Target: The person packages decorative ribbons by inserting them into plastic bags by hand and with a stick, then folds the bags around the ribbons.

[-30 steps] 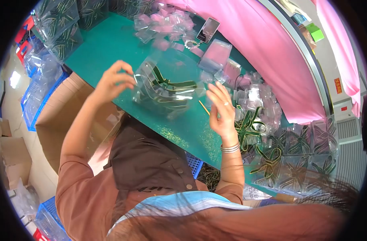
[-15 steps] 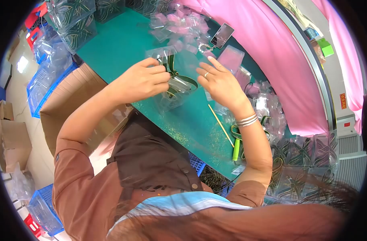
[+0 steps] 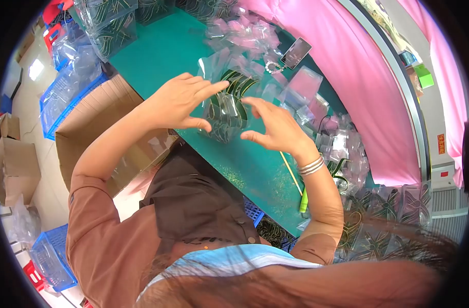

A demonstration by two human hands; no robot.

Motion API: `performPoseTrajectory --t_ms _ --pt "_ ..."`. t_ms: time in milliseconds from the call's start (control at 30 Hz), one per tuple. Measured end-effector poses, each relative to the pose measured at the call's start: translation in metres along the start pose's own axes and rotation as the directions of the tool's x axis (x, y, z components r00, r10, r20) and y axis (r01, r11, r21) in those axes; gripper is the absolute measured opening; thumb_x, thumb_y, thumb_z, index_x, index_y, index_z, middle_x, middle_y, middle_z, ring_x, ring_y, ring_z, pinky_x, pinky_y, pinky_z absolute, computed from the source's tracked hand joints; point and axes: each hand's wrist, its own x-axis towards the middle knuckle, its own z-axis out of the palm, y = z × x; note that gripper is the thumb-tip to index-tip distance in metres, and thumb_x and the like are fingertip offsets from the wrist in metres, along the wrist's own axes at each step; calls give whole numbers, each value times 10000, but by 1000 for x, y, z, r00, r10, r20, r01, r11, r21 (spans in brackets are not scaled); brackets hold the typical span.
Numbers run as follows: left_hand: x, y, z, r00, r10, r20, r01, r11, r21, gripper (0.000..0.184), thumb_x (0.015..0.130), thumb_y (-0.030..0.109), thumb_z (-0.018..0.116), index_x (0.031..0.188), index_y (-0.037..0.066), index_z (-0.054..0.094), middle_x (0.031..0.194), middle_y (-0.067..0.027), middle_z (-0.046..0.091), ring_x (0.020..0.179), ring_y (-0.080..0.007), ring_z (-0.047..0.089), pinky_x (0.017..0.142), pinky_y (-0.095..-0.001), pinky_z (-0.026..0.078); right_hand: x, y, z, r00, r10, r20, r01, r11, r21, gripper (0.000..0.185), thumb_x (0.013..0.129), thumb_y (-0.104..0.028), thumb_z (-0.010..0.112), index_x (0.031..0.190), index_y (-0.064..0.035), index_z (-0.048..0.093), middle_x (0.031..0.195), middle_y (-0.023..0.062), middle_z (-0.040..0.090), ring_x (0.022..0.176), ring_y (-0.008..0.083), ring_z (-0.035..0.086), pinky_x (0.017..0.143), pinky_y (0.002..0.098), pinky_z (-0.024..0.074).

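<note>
from the head view, the clear packet [image 3: 227, 113] with dark green, gold-edged ribbon [image 3: 239, 84] showing through it looks slick, so a push from one side only could send it sliding over the smooth desk [image 3: 157, 49]. it lies near the desk's front edge, and a slip that way might drop it toward the cardboard box [image 3: 96, 118]. pressing hard on the middle could crease the film or kink the ribbon. the gold specks [image 3: 232, 174] nearby might cling to the plastic if it were dragged across them, and a wide sweep of the right forearm could knock the thin stick [image 3: 291, 174].

the packet lies between the two hands, flanked by both. the left hand [image 3: 185, 102] has a wide grip, its index finger reaching over the packet's left side and its thumb well apart below. the right hand [image 3: 278, 126] also has a wide grip, index fingertip at the packet's right side, thumb lower down. firm contact i cannot tell.
</note>
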Motion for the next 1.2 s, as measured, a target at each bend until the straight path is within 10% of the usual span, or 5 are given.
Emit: performPoseTrajectory --t_ms 67,367,600,867,1200 --pt "9 4 -5 984 30 177 -56 988 145 854 757 482 787 1456 90 491 1140 -117 600 1048 -308 582 962 -417 436 10 -3 -3 1000 -5 18 5 1000 -7 656 822 -430 770 1340 -82 565 1154 139 599 1059 334 610 874 433 509" --pt "14 -18 10 982 185 37 -181 980 -80 361 790 222 798 1112 73 731 1170 -48 663 1097 -237 608 1059 -406 390 21 10 18 967 -255 -5 254 964 -75 545 805 -225 788 1300 -70 623 1349 96 594 1224 312 557 1029 420 462" --pt "14 -17 11 983 180 -21 -181 970 -160 289 782 199 800 1054 110 757 1063 -20 693 1099 -222 602 1079 -455 359 17 10 25 937 -333 -109 321 940 -114 489 790 -158 799 1250 -89 649 1294 48 638 1198 280 589 987 415 489" --pt "34 -4 -8 944 119 308 -97 992 -86 172 772 215 802 913 115 793 981 -19 673 1018 -204 599 1050 -426 371 18 6 25 929 -361 -84 342 923 -176 346 798 -143 793 1127 -82 704 1260 36 655 1173 265 602 968 403 495" --pt "24 -6 2 979 110 169 -93 990 -106 163 798 256 798 891 124 779 907 -15 655 1008 -206 598 1056 -415 374 -1 5 47 924 -219 -315 225 974 -17 340 809 -79 782 1136 -59 690 1195 114 667 1199 311 614 1014 445 507"
